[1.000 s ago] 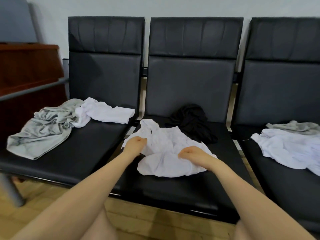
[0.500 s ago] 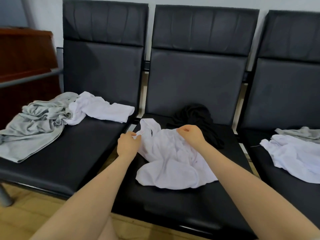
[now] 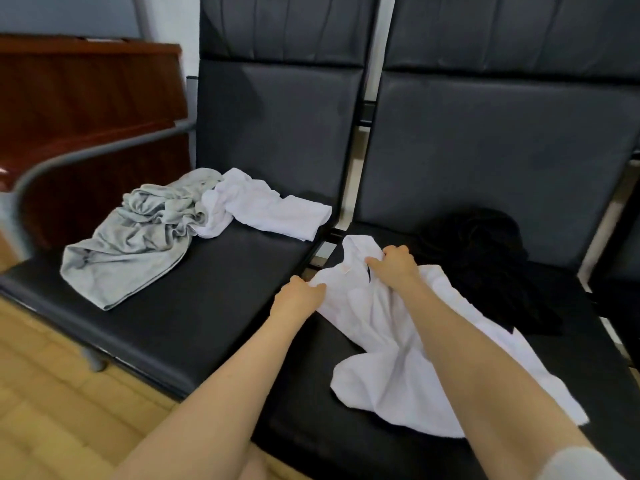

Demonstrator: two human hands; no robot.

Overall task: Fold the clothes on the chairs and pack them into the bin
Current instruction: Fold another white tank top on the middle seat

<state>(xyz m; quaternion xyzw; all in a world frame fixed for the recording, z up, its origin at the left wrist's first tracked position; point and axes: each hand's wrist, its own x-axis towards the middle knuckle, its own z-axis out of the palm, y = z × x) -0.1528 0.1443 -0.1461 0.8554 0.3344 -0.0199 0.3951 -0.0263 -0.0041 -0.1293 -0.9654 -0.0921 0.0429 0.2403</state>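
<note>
L hand (image 3: 298, 296) & R hand (image 3: 394, 268) both pinch crumpled white cotton shirt (image 3: 388, 341) top edge; pull taut, spread flat before folding.

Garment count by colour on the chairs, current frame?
White: 2, white shirt on the right seat and white garment on the left seat
Grey: 1, grey garment
Black: 1, black garment
Total: 4
</note>
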